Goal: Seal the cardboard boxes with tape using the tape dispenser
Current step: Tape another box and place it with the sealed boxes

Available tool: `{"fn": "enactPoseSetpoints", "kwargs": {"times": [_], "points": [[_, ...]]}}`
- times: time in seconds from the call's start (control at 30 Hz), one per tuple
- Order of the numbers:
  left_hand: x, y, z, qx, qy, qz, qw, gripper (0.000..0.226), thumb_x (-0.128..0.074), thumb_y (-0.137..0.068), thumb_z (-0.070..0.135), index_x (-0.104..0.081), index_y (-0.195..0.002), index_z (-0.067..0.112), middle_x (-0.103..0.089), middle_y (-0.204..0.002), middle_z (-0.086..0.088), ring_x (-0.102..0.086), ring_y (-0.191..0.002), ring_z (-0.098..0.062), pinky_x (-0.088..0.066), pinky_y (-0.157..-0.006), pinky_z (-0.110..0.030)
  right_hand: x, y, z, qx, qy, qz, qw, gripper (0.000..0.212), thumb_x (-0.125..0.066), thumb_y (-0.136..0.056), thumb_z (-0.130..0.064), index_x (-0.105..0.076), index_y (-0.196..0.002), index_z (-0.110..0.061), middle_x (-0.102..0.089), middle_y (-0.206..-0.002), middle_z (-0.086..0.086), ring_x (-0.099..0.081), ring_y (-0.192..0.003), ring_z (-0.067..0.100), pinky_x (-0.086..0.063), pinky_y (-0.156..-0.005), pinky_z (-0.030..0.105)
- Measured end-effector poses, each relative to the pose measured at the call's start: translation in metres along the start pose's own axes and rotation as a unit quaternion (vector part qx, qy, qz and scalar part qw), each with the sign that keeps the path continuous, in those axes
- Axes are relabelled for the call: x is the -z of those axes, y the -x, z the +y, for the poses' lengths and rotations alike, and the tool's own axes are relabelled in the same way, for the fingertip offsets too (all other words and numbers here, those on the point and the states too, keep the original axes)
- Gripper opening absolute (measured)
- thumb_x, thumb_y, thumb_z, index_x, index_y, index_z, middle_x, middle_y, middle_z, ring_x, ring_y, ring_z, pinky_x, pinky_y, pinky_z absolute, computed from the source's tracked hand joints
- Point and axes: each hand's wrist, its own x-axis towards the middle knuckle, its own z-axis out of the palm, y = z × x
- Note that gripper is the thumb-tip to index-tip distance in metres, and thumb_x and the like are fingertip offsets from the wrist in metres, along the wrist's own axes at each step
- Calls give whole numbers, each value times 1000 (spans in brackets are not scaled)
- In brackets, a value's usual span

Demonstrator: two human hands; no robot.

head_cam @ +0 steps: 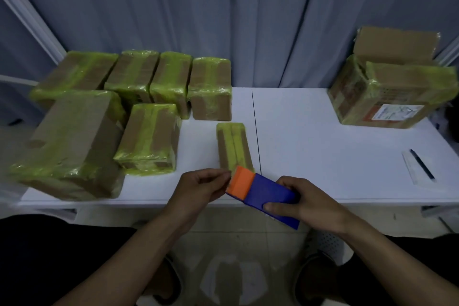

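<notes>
My right hand grips the blue body of the tape dispenser, which has an orange front end pointing left. My left hand has its fingers curled at the orange end, at the near end of a small narrow cardboard box banded with yellow-green tape. That box lies lengthwise on the white table, just beyond the dispenser. Whether my left fingers pinch a tape end is too small to tell.
Several cardboard boxes wrapped in yellow-green tape crowd the table's left half, the largest at the front left. A bigger box with a raised flap stands back right. A pen and a ruler lie at the right. A curtain hangs behind.
</notes>
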Motion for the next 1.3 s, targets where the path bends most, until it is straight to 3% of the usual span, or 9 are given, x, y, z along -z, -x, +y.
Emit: {"fn": "enactPoseSetpoints", "kwargs": {"times": [0.23,0.37,0.57,0.67,1.0,1.17,1.3], "points": [[-2,-5,3,66,74,8,995,18,-58,-98,12,-73,-101,3,-76,-92,-12,-73,-83,-16,-56,-68,-22,2,6,-2,7,-48,4,999,59,-83,-65,-58,-67,-100,-14,-72,-92,4,-71,-86,28,-58,-79,46],[-2,0,0,21,5,1,1000,14,-71,-89,14,-76,-100,7,-77,-96,-9,-73,-91,-17,-56,-76,-22,0,8,-1,13,-52,12,998,55,-85,-69,-58,-68,-98,-15,-72,-87,2,-71,-81,25,-54,-72,35],[-1,2,-5,-46,-125,37,990,6,-74,-87,11,-78,-90,14,-77,-83,-2,-73,-83,-18,-58,-77,-26,-4,8,-1,7,28,47,998,33,-82,-76,-52,-63,-79,-25,-63,-66,-12,-59,-59,4,-41,-58,15],[2,-1,-4,-68,-183,57,979,7,-73,-88,14,-77,-89,18,-76,-79,2,-72,-80,-15,-58,-75,-25,-8,5,-4,2,77,48,996,34,-80,-79,-56,-64,-73,-27,-62,-62,-11,-57,-54,4,-39,-55,14],[11,-12,-8,-53,-165,76,982,4,-75,-87,14,-76,-89,16,-76,-78,2,-71,-75,-11,-57,-71,-23,-6,3,-14,-7,146,36,989,41,-77,-72,-67,-63,-81,-30,-65,-68,-22,-64,-64,-4,-44,-55,10],[22,-22,-7,-66,-146,114,981,6,-75,-86,9,-76,-85,15,-75,-76,-2,-66,-66,-5,-54,-66,-18,0,2,-8,-17,174,70,982,59,-73,-64,-82,-65,-76,-24,-67,-70,-11,-67,-65,5,-54,-60,23],[28,-28,-12,-70,-139,127,980,6,-76,-85,8,-75,-85,14,-75,-76,-4,-67,-68,-8,-54,-68,-19,5,4,-10,-17,177,100,979,52,-77,-67,-75,-62,-70,-25,-65,-66,-17,-64,-62,2,-45,-53,13]]}}
